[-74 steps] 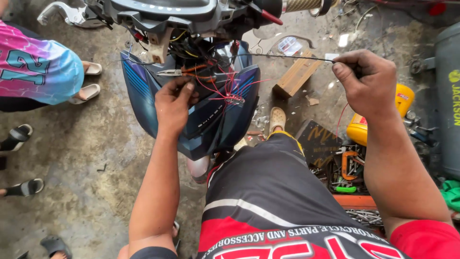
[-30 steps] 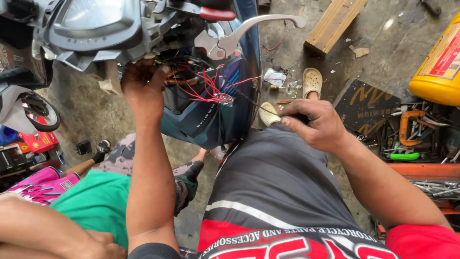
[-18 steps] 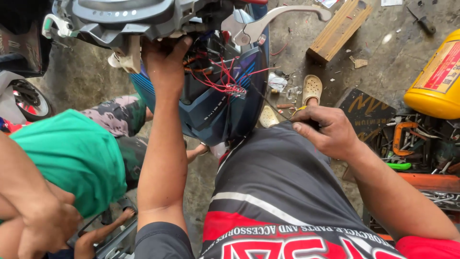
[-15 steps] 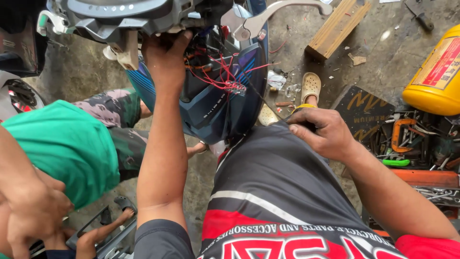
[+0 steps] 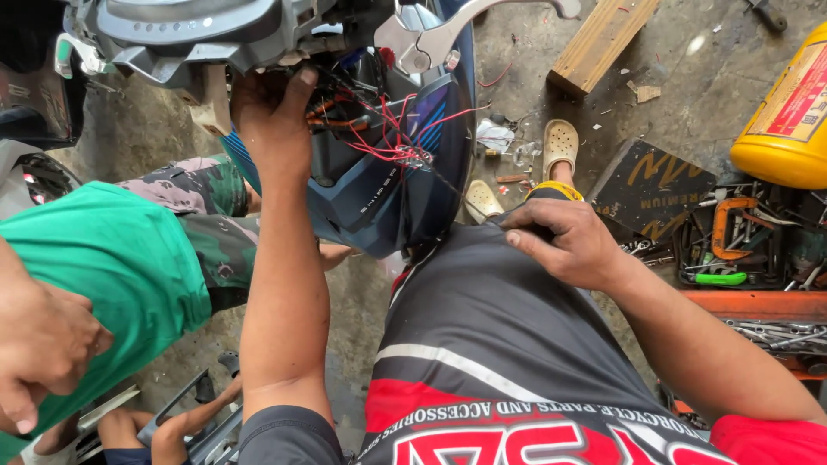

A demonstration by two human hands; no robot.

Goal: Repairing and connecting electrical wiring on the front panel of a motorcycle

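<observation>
The left hand (image 5: pixel 271 116) reaches up and far into the open front of a scooter, its fingers curled into the gap just beneath the grey handlebar cover (image 5: pixel 198 30); the fingertips are hidden among the parts there, so what they grip cannot be told. Just right of that hand hangs a tangle of red wires (image 5: pixel 392 142), spilling over the dark blue front panel (image 5: pixel 379 198); the nearest strands run close to the hand, and whether they touch it cannot be told. A silver brake lever (image 5: pixel 465 21) juts out to the right above the wires. The right hand (image 5: pixel 564 241) is well apart from the wiring, nearer and to the right, lying on the person's own knee with fingers bent and the fingertips pinching a fold of the dark grey shorts (image 5: pixel 491 319). Beyond the knee a foot in a cream clog (image 5: pixel 560 146) stands on the concrete floor (image 5: pixel 689 103). Far right sit a yellow jug (image 5: pixel 780 120) and a tray of tools (image 5: pixel 741 245), with a wooden block (image 5: pixel 599 43) farther off. On the left another person in a green shirt (image 5: pixel 95 275) and camouflage trousers (image 5: pixel 194 185) crouches close to the scooter, one hand (image 5: pixel 39 344) at the near left edge
</observation>
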